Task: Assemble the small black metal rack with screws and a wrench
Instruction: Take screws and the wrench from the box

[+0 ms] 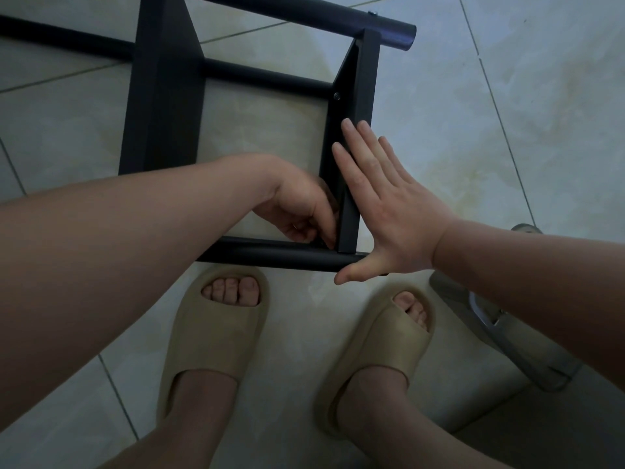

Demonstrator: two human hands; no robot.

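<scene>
**Item: small black metal rack (165,89), part-assembled, lying on a pale tiled floor (507,130)**

1. Nearest us: two feet in tan foam slides, left slide (209,336) and right slide (382,353), toes pointing at the rack. A grey object (500,319) lies to the right; we cannot identify it.
2. Near tube (277,253): black and round, its long axis running left to right just beyond the toes.
3. Left hand (297,204): it reaches inside the frame, fingers curled down into the inner corner where the near tube meets the end panel. What they pinch there, a screw, a wrench or nothing, is hidden from us.
4. Right hand (389,211): it is flat, fingers straight and together, laid against the outer face of the end panel. The thumb is spread down over the near tube's end. It holds nothing; we judge it a brace.
5. End panel (363,79): its long axis runs away from us, square to the near tube.
6. Fitted screw (336,95): seated in the panel's inner face at the middle tube (267,77).
7. Far tube (304,8): a second screw (372,12) shows near its right end.

Governing relation: the near corner joint lies directly under the left fingertips, inside the frame. The right hand presses from outside, on the opposite face. The left hand is therefore the nearer one, and we judge that fastening this joint falls to it.
</scene>
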